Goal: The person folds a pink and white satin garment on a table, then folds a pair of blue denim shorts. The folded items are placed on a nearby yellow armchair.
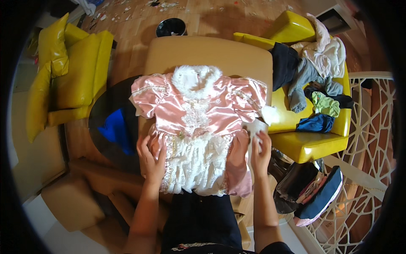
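A pink satin dress (219,117) with puffed sleeves, a white fluffy collar, lace down the chest and a white lace skirt panel lies spread on a tan padded ottoman (206,47), collar away from me. My left hand (152,157) rests on the dress's left side at the waist, thumb and fingers apart, the fingertips on the pink fabric. Just off the right side of the skirt is my right hand (261,152), fingers bent and spread, near a pale flat piece beside the dress. Whether it touches that piece, I cannot tell.
Blue cloth (117,130) lies on a dark round surface at left. A yellow armchair (76,70) stands beyond. Clothes are heaped on the yellow seat (285,119) at right, above a stack of folded clothes (311,190). A black bin (171,27) stands behind the ottoman.
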A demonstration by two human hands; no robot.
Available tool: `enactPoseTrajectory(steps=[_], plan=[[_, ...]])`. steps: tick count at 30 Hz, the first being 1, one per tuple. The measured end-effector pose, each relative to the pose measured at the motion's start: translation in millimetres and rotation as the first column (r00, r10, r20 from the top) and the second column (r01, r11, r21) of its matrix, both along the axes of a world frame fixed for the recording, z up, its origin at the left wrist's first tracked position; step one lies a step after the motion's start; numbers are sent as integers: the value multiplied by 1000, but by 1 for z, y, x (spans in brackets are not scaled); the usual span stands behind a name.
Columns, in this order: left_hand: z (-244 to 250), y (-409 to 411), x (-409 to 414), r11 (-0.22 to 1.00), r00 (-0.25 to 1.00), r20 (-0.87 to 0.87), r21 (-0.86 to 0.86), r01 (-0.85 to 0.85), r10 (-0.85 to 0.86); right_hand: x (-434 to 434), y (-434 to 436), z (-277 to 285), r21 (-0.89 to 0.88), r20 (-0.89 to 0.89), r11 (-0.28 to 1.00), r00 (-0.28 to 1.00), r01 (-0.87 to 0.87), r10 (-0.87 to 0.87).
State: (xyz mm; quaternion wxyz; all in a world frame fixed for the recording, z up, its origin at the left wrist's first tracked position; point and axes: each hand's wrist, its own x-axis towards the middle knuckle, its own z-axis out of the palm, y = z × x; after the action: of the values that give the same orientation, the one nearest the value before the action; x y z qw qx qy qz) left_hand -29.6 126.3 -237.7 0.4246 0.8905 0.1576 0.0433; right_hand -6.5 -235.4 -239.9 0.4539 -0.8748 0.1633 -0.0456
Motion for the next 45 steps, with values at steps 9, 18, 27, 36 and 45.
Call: enactPoseTrajectory(steps=[9, 18, 27, 36, 45], plan=[[-4, -146, 80, 733, 738, -458, 236, 639, -496, 90, -31, -46, -556, 13, 831, 1000, 3, 5], [-49, -159, 72, 755, 811, -351, 318, 574, -468, 70, -102, -58, -344, 33, 934, 993, -91, 109], [-19, -157, 89, 723, 696, -551, 222, 654, -460, 96, -19, 123, -125, -468, 959, 867, -254, 169], [-12, -83, 91, 734, 919, -209, -670, 115, -334, 71, 37, 114, 335, -443, 878, 766, -341, 466], [-9, -106, 91, 907, 909, 74, -63, 415, -411, 91, 47, 18, -214, -24, 920, 943, -329, 332]])
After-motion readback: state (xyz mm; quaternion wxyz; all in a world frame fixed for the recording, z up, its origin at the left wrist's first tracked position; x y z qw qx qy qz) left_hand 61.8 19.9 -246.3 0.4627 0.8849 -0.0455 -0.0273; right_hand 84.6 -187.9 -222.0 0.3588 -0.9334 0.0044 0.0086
